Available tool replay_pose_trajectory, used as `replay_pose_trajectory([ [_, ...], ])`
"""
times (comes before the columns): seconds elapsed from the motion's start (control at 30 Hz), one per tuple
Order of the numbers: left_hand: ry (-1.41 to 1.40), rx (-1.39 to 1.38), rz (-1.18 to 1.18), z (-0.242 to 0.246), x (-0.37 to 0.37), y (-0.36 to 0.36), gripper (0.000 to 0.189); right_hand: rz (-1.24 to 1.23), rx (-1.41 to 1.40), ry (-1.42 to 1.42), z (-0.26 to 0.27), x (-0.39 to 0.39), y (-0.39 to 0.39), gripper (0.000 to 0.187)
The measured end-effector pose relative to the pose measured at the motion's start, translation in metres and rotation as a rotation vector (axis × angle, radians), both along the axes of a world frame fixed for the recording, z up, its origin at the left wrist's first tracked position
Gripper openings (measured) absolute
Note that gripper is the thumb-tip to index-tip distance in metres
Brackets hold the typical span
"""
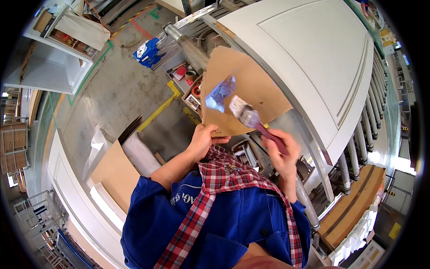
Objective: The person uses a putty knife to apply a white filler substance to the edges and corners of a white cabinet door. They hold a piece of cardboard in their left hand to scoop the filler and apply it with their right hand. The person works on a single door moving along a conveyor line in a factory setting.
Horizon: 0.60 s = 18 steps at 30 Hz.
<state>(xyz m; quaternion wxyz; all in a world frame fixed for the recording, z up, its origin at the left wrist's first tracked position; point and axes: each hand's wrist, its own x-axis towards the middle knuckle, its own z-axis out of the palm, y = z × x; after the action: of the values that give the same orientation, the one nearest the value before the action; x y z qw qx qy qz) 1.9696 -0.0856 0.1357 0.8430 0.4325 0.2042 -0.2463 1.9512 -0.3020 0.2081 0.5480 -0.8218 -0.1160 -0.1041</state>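
Observation:
My left hand grips the near edge of a brown piece of corrugated cardboard, thumb on top. A shiny bluish-white patch lies on the cardboard; I cannot tell if it is film or a wet coating. My right hand is closed around the dark red handle of a flat paintbrush. Its whitish, smeared bristles are over the cardboard, just right of the patch. The brush is slightly blurred, and whether it touches the cardboard cannot be told.
A white panelled door lies on a roller conveyor at the right. Behind the cardboard are a box of tape rolls and a blue plastic wrapping. White panels stand at the left. An open-topped box sits below my hands.

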Motion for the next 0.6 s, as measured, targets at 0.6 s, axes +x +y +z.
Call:
replay_pose_trajectory([
  [0.6,-0.005,-0.003,-0.077,0.012,0.036,0.040,0.031,-0.053,-0.145,-0.085,-0.021,0.077,0.086,0.017],
])
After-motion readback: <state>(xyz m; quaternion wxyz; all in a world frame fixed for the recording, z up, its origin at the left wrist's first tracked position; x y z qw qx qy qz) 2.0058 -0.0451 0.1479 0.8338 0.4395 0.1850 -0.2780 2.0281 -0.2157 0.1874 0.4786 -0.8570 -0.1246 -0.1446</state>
